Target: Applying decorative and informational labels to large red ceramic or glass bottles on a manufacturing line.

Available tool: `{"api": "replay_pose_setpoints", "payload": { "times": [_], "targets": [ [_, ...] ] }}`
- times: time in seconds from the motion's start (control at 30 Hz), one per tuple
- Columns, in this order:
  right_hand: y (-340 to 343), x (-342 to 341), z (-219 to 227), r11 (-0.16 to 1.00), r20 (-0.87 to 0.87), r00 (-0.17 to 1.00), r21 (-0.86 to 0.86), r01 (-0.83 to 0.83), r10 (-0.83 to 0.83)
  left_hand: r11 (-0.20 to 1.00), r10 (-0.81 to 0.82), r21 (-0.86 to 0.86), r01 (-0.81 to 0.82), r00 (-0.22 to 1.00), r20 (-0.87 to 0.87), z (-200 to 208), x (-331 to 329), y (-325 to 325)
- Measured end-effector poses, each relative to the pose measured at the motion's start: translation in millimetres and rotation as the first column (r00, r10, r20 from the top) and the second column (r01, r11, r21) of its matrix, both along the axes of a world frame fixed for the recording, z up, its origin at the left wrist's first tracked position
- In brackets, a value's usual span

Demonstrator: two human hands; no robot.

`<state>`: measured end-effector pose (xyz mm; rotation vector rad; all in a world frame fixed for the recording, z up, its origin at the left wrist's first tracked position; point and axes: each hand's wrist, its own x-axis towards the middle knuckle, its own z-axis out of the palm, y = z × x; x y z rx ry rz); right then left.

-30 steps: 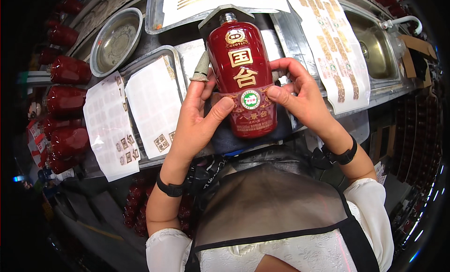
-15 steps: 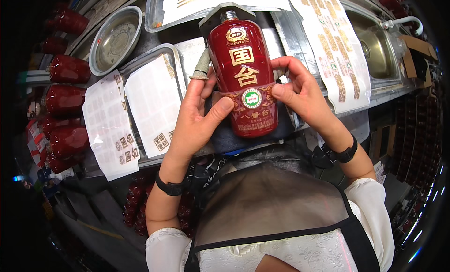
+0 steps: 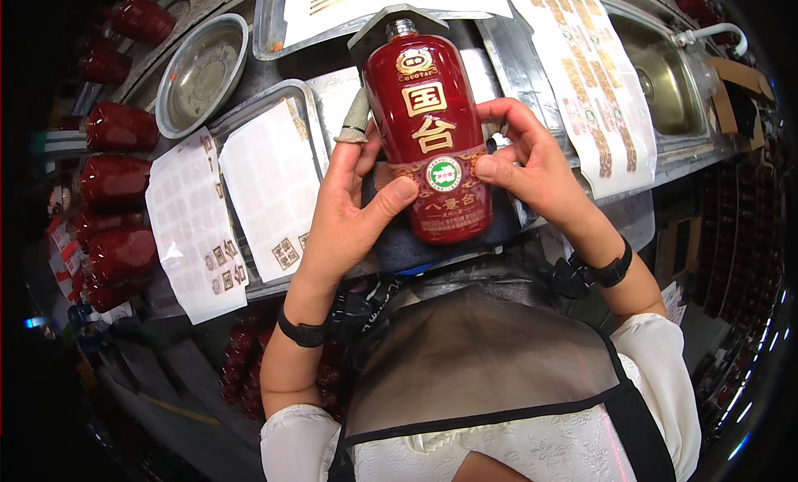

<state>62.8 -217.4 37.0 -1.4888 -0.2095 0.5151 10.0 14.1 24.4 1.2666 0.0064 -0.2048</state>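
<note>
A glossy dark red bottle (image 3: 428, 137) with gold characters lies on its back, its bare threaded neck pointing away from me. Across its lower part runs a patterned gold band with a round green-and-white emblem (image 3: 443, 174). My left hand (image 3: 353, 208) grips the left side, thumb pressed on the band; a greyish cloth finger cover (image 3: 356, 118) sits on one of its fingers. From the right, my right hand (image 3: 532, 166) holds the bottle with its thumb on the band's other end and fingers along the side. Behind the bottle shows a grey angular support (image 3: 359, 46); a dark cloth (image 3: 395, 248) is under its base.
On the left are white decal sheets (image 3: 187, 233), a metal tray (image 3: 312, 108), a round metal basin (image 3: 202, 75) and several red bottles (image 3: 120, 183). A long decal sheet (image 3: 582, 75) lies to the right, beside a sink (image 3: 665, 83) with a white faucet (image 3: 719, 35).
The bottle's neck end has tilted slightly to the left. Both hands keep their hold, with the right thumb shifted a little left along the band.
</note>
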Motion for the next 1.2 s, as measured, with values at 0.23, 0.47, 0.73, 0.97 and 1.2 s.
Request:
{"api": "replay_pose_setpoints", "payload": {
  "times": [0.23,0.47,0.73,0.97,1.2],
  "targets": [
    [-3.7,3.6,-9.1,0.988,-0.071,0.997,0.155,0.006,0.005,1.0,0.007,0.031,-0.006,1.0,-0.019,12.8,1.2,-4.7],
    [-6.5,6.0,-7.2,0.998,-0.033,0.998,0.044,-0.055,0.056,0.99,0.032,0.133,-0.036,0.999,0.03,10.1,1.0,-9.9],
    [-5.0,7.6,-3.5,0.996,-0.065,0.996,0.078,-0.052,0.057,0.994,0.059,0.088,-0.059,0.998,0.006,13.4,-0.3,-13.9],
    [-5.3,9.4,-10.0,0.978,-0.134,0.988,0.204,-0.041,0.07,0.99,0.038,0.136,-0.042,0.999,0.034,10.4,1.3,-12.1],
    [-4.4,9.9,-10.0,0.982,-0.123,0.988,0.178,-0.065,0.087,0.996,0.071,0.047,-0.07,0.997,-0.017,14.1,1.1,-13.4]
  ]
}}
